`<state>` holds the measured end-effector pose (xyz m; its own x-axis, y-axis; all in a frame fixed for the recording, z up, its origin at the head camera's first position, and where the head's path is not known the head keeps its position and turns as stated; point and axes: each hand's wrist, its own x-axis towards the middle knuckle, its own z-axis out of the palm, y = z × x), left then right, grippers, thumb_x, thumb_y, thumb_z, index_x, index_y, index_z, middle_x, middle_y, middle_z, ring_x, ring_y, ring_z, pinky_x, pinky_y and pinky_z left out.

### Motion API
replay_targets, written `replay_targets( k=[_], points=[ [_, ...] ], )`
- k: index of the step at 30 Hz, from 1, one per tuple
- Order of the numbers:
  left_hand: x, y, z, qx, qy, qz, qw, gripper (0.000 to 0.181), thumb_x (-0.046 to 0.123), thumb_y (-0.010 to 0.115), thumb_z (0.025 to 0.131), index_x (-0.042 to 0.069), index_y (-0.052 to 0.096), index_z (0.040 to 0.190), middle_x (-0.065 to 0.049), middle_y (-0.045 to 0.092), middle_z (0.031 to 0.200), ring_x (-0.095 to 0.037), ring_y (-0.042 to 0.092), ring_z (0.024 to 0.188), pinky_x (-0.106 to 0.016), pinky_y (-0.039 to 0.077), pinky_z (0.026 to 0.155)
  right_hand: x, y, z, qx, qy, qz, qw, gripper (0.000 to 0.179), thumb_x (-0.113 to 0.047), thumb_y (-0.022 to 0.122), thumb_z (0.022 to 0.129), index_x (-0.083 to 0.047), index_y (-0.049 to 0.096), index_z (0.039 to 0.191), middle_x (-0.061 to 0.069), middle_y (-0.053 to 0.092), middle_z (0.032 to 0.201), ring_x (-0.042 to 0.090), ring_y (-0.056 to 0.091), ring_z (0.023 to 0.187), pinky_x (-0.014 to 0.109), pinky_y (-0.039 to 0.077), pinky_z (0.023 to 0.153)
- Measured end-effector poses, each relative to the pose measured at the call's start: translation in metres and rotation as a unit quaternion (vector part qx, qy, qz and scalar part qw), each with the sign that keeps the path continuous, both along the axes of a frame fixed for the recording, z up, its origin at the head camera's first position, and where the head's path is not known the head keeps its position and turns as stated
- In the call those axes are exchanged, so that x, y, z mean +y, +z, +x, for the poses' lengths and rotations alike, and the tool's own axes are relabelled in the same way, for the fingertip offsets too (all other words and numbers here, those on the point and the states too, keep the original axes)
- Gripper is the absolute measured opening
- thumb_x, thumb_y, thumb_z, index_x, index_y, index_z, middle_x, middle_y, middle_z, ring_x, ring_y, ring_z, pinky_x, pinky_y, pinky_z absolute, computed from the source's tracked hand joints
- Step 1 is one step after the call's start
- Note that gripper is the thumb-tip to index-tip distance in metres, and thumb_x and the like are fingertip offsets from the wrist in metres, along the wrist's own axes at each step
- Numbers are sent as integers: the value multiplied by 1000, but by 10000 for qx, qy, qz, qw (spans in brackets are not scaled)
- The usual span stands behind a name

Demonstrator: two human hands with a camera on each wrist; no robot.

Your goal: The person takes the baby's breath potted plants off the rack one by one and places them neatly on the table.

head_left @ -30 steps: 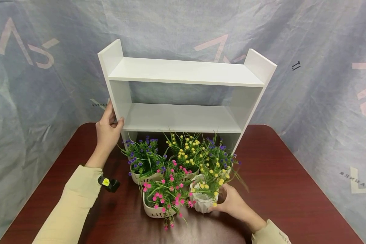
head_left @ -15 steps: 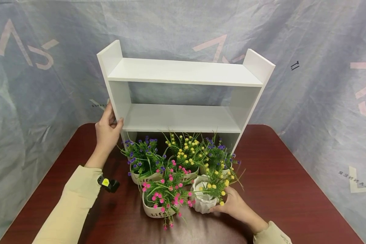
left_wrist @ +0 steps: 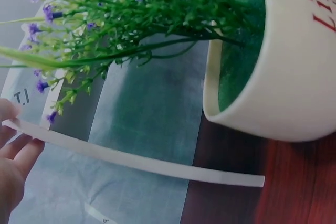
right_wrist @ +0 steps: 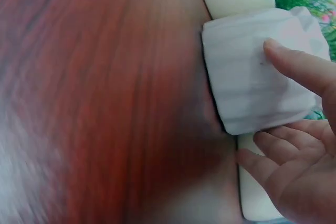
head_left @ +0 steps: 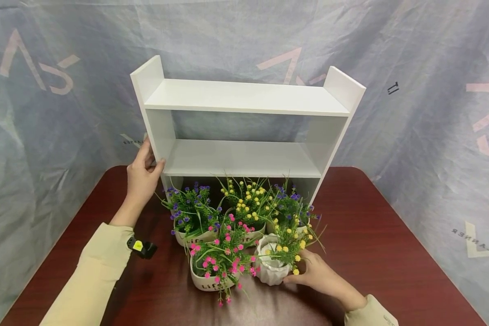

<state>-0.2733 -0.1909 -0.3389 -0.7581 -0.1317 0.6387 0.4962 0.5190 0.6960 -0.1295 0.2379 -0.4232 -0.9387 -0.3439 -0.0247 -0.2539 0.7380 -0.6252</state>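
Note:
My left hand (head_left: 143, 174) grips the left side panel of a white shelf unit (head_left: 244, 156), thumb on its front edge; the left wrist view also shows fingers on that panel. On the table in front stands a white ribbed flowerpot (head_left: 270, 271) with yellow flowers leaning right over its rim. My right hand (head_left: 315, 274) is at the pot's right side, its fingers loosely spread and partly hidden by flowers in the head view. In the right wrist view the thumb (right_wrist: 294, 64) overlaps the flowerpot (right_wrist: 257, 77), and the other fingers lie along its lower side.
A cream "Life" pot (head_left: 212, 284) of pink flowers stands left of the ribbed one. Behind are cream pots with purple flowers (head_left: 193, 208), yellow flowers (head_left: 250, 199) and more purple flowers (head_left: 291, 203), before the lower shelf opening. Dark red table (head_left: 371, 235); grey curtain (head_left: 424, 136) behind.
The ribbed flowerpot has turned a little and its yellow flowers have shifted right, baring its white rim. My right hand has since drawn slightly right, away from it. The left hand keeps its place.

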Motion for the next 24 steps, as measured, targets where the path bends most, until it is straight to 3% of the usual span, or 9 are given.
replay_targets(
  k=[3,7,10,15,17,20,22,24],
  points=[
    [-5,-6,3,-52,68,-242,9997,61,8,63,93,22,41,149,-20,59,133,-37,61,116,1,46,82,7,3,-2,40,171,75,9998,66,-39,81,76,5,58,119,14,67,112,22,64,98,29,56,79],
    [-13,-16,8,-125,150,-544,9983,49,9,66,92,11,54,139,-21,66,122,-32,67,106,7,42,75,20,2,-7,-70,507,-370,9980,61,-29,77,82,10,53,124,27,61,123,44,60,113,42,56,92],
    [-20,-23,14,-217,149,-819,9963,44,9,67,91,6,58,134,-20,69,115,-31,69,100,7,41,74,31,3,-12,-311,638,-788,9944,53,-23,73,87,7,51,125,28,59,128,46,57,119,46,54,96],
    [-36,-34,25,-540,5,-1211,9912,40,8,64,93,2,59,132,-21,70,112,-38,68,95,7,37,73,50,12,-19,169,102,-174,9997,62,-25,70,89,8,47,136,26,55,135,44,54,123,53,50,99],
    [-41,-39,29,-739,-50,-1414,9872,38,8,61,94,1,58,132,-22,69,113,-39,68,95,-2,45,72,59,16,-22,415,-118,55,9991,61,-23,69,90,6,46,139,25,54,137,43,54,123,55,49,99],
    [-48,-45,33,-1005,-104,-1715,9800,39,8,59,95,-1,56,133,-25,66,119,-40,67,99,-31,59,76,74,22,-28,753,-362,325,9960,51,-19,65,93,0,50,138,21,59,133,41,58,119,56,50,96],
    [-51,-49,35,-1144,-85,-1885,9753,39,7,58,96,-2,55,134,-26,63,124,-41,66,102,-51,57,78,84,27,-33,911,-490,467,9935,48,-17,64,94,-1,51,137,21,60,132,41,58,119,58,50,95],
    [-53,-52,37,-1279,-15,-2018,9710,41,8,58,96,-2,54,135,-28,60,127,-43,63,106,-59,54,81,92,30,-38,1061,-639,710,9898,48,-19,62,95,-1,50,138,22,58,133,43,56,120,60,49,95]
  ],
)
